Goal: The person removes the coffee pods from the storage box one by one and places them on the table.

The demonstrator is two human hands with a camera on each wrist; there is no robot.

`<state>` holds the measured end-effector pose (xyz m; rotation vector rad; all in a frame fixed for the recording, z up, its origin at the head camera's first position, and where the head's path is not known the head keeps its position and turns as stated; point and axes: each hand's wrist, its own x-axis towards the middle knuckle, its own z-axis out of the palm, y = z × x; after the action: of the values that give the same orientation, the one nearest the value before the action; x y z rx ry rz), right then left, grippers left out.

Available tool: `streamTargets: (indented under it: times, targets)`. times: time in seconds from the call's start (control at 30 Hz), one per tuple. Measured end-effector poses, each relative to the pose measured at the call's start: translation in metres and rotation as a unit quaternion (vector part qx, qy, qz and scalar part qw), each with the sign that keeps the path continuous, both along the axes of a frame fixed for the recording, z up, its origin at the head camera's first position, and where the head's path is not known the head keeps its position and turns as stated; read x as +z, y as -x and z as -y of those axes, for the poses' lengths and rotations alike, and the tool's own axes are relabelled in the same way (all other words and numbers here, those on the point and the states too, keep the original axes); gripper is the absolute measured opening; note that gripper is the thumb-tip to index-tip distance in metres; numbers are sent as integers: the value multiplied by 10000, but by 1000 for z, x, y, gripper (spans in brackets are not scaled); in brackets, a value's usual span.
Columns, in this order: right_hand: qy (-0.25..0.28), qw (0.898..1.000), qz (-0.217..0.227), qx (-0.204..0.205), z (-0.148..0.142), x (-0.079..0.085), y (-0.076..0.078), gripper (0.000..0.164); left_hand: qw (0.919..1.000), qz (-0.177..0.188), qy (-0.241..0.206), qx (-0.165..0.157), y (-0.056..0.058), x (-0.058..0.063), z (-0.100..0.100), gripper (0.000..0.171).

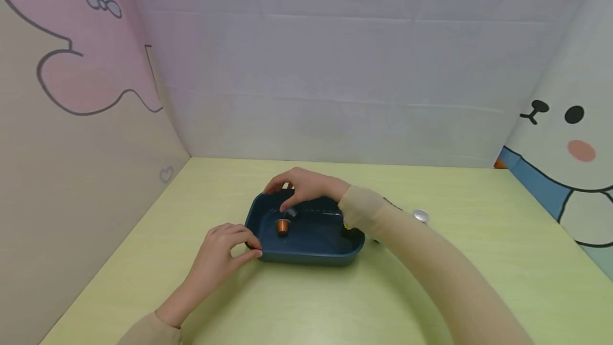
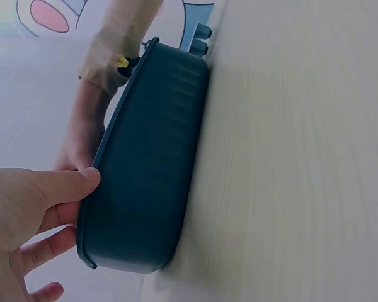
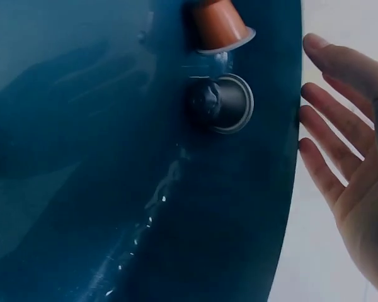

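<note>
A dark blue rectangular tray [image 1: 311, 260] stands on the table, and my left hand [image 1: 224, 248] pinches its rim at the near left corner. In the left wrist view the thumb lies on the outer wall, with the fingers behind the rim. My right hand [image 1: 306, 185] reaches over the tray's far left part, thumb hanging above the inside. In the right wrist view its fingers are loosely extended, tips right at the rim, holding nothing. Inside lie an orange coffee capsule [image 3: 222, 25] and a black coffee capsule [image 3: 223, 104], both on their sides, close together.
At the tray's right end, a yellow and black item [image 1: 348, 226] is partly hidden by the right sleeve [image 1: 412, 238]. A silver-topped capsule [image 1: 421, 215] stands on the table [image 1: 306, 307] to the right. A pale wall [image 1: 335, 68] rises behind the table, with printed side walls.
</note>
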<state>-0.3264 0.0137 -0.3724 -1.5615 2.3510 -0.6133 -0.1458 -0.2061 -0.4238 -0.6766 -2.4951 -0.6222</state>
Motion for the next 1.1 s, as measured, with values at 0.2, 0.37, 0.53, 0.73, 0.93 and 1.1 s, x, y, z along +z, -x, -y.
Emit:
streamTargets:
  times: [0.2,0.37,0.53,0.73,0.93,1.1]
  targets:
    - [-294,9995,42,144,7,-4,-7,52,10000,-26,-13,-16,0,0,0,21]
    - [-703,9972,13,246,11,-9,-13,51,10000,7,-24,-1,-1,0,1,21]
    - [-1133,9931,-74,286,14,-12,-18,49,10000,-22,4,9,0,0,1,20]
    - [-1463,9888,-68,294,16,-19,-19,47,10000,-40,-6,-10,0,-1,1,20]
    - [-1444,9891,-32,296,17,-28,-17,45,10000,-32,-12,13,-1,0,1,20]
    - [-1407,9897,-119,240,17,-30,-17,41,10000,-61,-9,12,-1,0,0,21]
